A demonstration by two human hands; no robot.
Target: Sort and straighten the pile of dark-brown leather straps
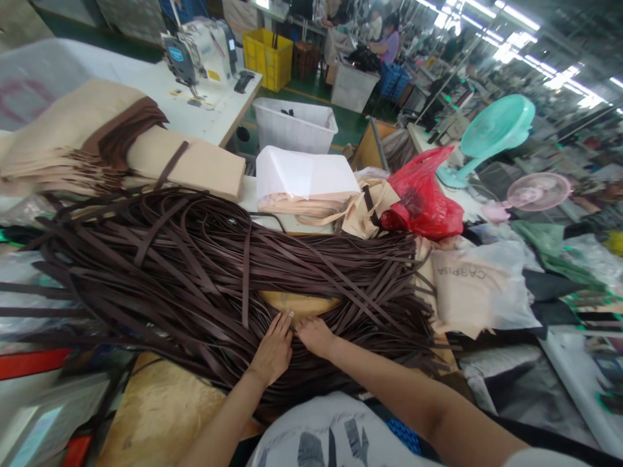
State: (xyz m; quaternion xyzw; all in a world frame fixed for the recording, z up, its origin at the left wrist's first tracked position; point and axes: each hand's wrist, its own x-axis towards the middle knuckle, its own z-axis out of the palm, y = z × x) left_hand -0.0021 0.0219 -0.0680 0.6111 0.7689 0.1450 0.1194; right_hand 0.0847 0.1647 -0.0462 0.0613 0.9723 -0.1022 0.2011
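Your shirt (311, 434) sits nearest, at the near edge of the wooden bench (302, 301). Dark straps (204, 259) lie heaped across it, from left to right edge. Your left hand (273, 353) rests on them, fingers extended; your right hand (315, 336) curls, though whether it pinches a strap is unclear. Many straps cross loosely, none visibly bundled; the work looks unfinished.

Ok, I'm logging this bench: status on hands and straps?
Left hand on dark brown straps; right hand close beside, curled, grip unclear. Straps heaped, tangled. One strap lies across the pile, ending near left hand.
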